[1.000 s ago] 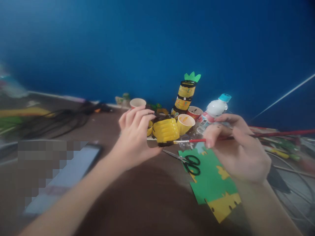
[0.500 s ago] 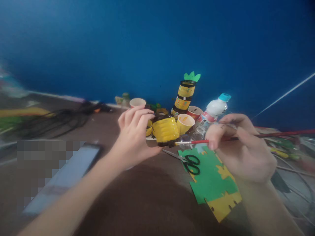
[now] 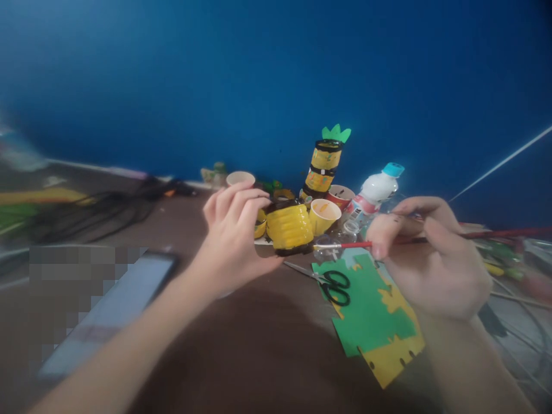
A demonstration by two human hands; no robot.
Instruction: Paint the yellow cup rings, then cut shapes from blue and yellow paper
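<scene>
My left hand [image 3: 233,230] is closed around a yellow-painted ribbed plastic piece [image 3: 290,227] with black bands at its top and bottom edges. Paint on it looks glossy. In my right hand [image 3: 431,259] I hold a thin red paintbrush [image 3: 353,245], its bristles pointing left close to the lower black band; whether they touch it I cannot tell. Behind the piece stands a paper cup [image 3: 325,214] with yellow paint inside. Scissors with black handles [image 3: 336,287] lie below the brush, partly on green and yellow cut paper [image 3: 373,310].
A yellow-and-black tower with a green paper crown [image 3: 323,164] stands at the back by the blue wall. Beside it are a red cup [image 3: 342,194] and a white bottle with a blue cap [image 3: 377,188]. Black cables [image 3: 125,213] lie left; clutter fills the right side.
The paintbrush and my right hand have shifted slightly right, drawing the bristles toward the right end of the lower black band. My left hand keeps its hold.
</scene>
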